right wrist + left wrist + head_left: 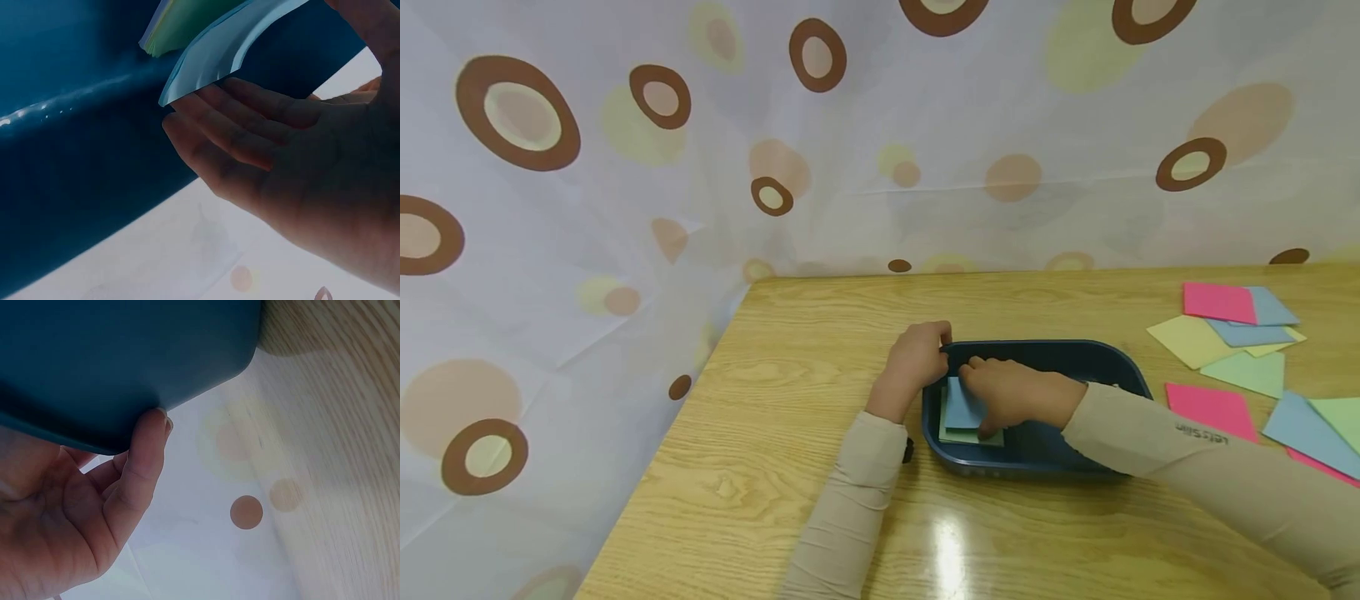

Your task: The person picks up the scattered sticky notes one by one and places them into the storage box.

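Observation:
A dark blue plastic bin stands on the wooden table. My left hand grips its left end at the far corner; in the left wrist view, the fingers curl around the edge of the bin wall. Inside the bin, my right hand holds a thin stack of blue sticky notes between thumb and fingers. Green sticky notes lie beneath the blue ones. From the right wrist, the blue stack looks bent into a curve with my fingertips at its edge, and a green stack shows behind it.
Loose pink notes, yellow notes, green notes and blue notes are spread over the table right of the bin. A patterned white sheet hangs behind the table and along its left side.

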A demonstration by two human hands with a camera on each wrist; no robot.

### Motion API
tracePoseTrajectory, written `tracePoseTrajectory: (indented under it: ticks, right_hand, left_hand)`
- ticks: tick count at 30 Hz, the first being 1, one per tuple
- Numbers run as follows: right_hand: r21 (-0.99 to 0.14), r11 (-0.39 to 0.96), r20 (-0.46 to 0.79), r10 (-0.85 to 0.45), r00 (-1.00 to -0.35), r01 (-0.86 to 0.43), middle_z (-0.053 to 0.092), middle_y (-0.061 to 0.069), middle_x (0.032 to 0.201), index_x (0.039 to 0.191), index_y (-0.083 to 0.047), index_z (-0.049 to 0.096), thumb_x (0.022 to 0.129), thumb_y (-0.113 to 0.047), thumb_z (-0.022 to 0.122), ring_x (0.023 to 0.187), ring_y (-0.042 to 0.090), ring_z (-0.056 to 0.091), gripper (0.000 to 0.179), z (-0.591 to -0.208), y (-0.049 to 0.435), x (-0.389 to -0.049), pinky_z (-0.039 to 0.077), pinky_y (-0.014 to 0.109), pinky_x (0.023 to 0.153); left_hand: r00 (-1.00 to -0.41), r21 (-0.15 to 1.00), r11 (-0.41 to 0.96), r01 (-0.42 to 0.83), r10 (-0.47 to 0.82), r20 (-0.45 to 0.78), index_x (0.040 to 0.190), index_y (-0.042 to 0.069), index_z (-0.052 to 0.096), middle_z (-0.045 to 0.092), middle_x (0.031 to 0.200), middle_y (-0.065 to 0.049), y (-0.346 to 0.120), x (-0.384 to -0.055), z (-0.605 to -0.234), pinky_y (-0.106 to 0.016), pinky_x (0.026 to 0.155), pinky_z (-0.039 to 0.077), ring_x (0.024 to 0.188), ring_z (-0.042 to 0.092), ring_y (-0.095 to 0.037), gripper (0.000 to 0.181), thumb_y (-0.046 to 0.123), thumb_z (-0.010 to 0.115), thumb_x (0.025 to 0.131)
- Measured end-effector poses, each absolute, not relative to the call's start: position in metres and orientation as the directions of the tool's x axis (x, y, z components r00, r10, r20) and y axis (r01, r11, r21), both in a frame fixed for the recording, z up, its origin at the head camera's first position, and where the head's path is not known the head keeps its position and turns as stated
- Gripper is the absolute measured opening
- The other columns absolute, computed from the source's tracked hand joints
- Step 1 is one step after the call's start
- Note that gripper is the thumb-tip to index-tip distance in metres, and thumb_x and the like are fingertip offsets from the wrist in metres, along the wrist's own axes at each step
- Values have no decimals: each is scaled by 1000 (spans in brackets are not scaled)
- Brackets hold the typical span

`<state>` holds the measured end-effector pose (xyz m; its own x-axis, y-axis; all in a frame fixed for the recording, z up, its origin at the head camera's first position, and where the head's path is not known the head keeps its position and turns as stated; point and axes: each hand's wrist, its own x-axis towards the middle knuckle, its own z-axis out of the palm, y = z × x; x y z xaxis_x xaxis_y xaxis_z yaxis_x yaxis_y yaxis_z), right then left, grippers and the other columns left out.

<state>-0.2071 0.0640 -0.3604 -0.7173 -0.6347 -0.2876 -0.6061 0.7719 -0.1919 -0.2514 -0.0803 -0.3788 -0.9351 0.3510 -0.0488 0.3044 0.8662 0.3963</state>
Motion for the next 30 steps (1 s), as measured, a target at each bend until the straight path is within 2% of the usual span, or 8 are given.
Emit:
tracePoseTrajectory:
  ticks: [9, 30]
  right_hand:
    - [-193, 775, -286, -631, -722, -601, 54, 24, 116, 125, 12, 50, 72, -25, 85, 98, 33, 57, 73, -368, 60, -209, 49, 44, 83]
    - [-172, 768, -294, -637, -712, -616, 51, 26, 119, 129, 13, 47, 72, -25, 85, 101, 38, 55, 78, -373, 57, -204, 49, 48, 81]
  left_hand:
    - [-937, 385, 871, 306, 347, -40, 104, 8, 61, 52, 74, -3, -79, -251, -377, -23, 48, 34, 54, 43, -13, 14, 3, 60, 91]
    - [-941, 386, 876, 290, 334, -49, 103, 9, 61, 52, 74, -3, -78, -249, -377, -23, 47, 33, 55, 44, -14, 13, 3, 59, 91]
